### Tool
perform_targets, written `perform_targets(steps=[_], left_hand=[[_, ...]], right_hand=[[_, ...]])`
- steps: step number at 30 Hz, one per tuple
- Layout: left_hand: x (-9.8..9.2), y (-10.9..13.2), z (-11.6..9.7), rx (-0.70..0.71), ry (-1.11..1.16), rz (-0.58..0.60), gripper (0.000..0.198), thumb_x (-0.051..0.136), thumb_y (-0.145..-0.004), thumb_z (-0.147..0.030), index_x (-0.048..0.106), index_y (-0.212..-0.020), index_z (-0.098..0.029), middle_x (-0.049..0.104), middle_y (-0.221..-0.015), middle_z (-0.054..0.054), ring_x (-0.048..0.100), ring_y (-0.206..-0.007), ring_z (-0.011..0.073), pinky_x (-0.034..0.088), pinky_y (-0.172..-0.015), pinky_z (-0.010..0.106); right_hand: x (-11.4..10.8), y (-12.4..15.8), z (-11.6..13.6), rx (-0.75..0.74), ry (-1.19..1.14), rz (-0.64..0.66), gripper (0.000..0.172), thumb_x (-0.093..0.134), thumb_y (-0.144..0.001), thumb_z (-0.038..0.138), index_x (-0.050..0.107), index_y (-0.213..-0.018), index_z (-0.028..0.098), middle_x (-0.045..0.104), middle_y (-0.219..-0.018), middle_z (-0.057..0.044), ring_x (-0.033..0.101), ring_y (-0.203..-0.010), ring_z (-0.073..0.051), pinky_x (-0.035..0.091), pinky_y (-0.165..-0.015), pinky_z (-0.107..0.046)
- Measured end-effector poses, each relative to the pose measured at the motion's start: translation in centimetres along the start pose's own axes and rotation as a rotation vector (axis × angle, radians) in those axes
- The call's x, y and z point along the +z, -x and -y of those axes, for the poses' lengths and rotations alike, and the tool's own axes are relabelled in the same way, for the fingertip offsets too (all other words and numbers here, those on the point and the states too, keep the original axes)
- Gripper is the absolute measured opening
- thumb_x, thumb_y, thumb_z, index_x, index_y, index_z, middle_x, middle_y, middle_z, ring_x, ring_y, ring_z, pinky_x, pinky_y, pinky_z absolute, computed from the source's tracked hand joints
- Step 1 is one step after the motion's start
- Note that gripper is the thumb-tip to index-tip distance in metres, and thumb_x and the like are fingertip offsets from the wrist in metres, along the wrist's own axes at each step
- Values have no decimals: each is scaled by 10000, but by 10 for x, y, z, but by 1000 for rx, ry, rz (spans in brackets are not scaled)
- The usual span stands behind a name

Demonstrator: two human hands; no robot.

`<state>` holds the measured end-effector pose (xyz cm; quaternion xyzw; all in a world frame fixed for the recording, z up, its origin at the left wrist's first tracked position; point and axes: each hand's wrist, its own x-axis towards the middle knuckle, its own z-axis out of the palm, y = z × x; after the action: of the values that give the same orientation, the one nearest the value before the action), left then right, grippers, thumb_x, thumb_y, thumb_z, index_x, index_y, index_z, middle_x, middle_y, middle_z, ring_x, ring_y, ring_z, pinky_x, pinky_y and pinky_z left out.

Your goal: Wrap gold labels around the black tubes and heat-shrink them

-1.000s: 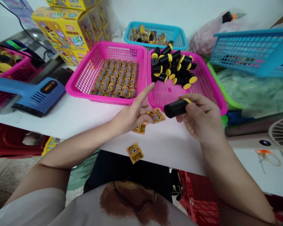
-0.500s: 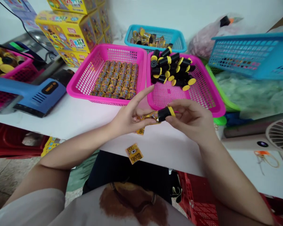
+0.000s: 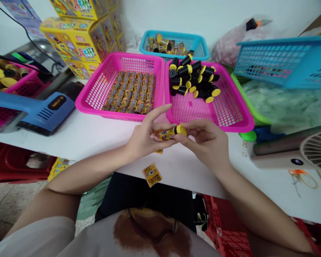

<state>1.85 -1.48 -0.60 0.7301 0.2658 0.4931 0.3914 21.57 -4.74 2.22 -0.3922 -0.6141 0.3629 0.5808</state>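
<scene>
- The yellow-capped canister (image 3: 180,131) lies between the two hands, above the table (image 3: 192,171); a printed film sleeve (image 3: 166,135) covers much of its body.
- Its long axis runs nearly crosswise, cap toward three o'clock, sleeved end toward nine; both hands touch it, so neither is nearer.
- The left hand (image 3: 142,140) grips the sleeve between thumb and fingers, index finger raised toward one o'clock; the right hand (image 3: 212,141) pinches the cap end, thumb nearest the body.
- From the canister, a flat printed sleeve (image 3: 152,175) lies at seven o'clock; a pink basket of sleeved canisters (image 3: 95,89) sits at eleven; a pink basket of black canisters (image 3: 189,110) at one; a blue basket (image 3: 204,48) at twelve, farther off; a blue heat gun (image 3: 46,112) at about nine.
</scene>
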Motion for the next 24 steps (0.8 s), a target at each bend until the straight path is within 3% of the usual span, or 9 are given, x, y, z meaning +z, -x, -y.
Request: perform_targets(steps=[3,7,10,12,14,17,20,24], left_hand=[[-2,-1,0,-21,27,-6,953,803,-859,-609,270,-1583,-293,769,-1239,114,815,-1014,242,676,-827,310],[-7,-7,1,-194,298,199,1160,840,-818,-628,91,-1640,-296,827,-1054,92,827,-819,247,672,-720,343],[-6,-10,7,-277,478,192,1207,877,-781,-612,95,-1638,-279,836,-1030,82,830,-877,263,674,-769,363],[-3,-10,11,-306,520,139,1194,901,-765,-582,135,-1627,-272,833,-1046,75,828,-920,255,666,-809,355],[1,-10,12,-322,530,103,1155,919,-751,-552,190,-1605,-280,826,-1061,63,825,-929,239,653,-808,330],[7,-8,7,-344,592,100,1069,934,-744,-496,248,-1541,-303,804,-1091,42,817,-925,209,632,-782,290],[11,-6,0,-353,666,192,964,881,-816,-439,214,-1501,-313,776,-1039,-7,801,-886,169,618,-771,278],[10,-7,-6,-388,631,416,882,764,-926,-423,129,-1521,-276,720,-814,-65,776,-751,172,606,-698,299]], right_hand=[[-2,0,-4,-9,1,70,190,856,-842,307,748,-997,289,802,-993,-5,769,-918,-157,667,-831,-321],[-15,-3,-14,-70,-14,317,105,674,-997,395,656,-1050,305,774,-1247,-42,689,-1291,-208,617,-1039,-442],[-21,-4,-17,-151,49,412,258,482,-1067,521,528,-1259,355,681,-1414,-70,653,-1341,-224,607,-1036,-480],[-19,-2,-13,-297,243,369,472,523,-1023,606,429,-1427,379,622,-1467,-99,615,-1376,-265,577,-1067,-511],[-13,1,-7,-492,571,227,681,694,-924,606,426,-1494,345,621,-1428,-134,583,-1373,-330,531,-1101,-544],[-1,8,0,-655,946,28,668,792,-868,407,514,-1465,293,683,-1242,-144,641,-1180,-339,523,-1034,-534],[7,15,2,-668,944,28,649,742,-886,260,487,-1480,321,736,-1163,-88,676,-1087,-298,520,-999,-506],[12,20,0,-605,810,115,648,750,-866,237,495,-1457,314,760,-1232,-68,675,-1112,-308,538,-956,-510]])
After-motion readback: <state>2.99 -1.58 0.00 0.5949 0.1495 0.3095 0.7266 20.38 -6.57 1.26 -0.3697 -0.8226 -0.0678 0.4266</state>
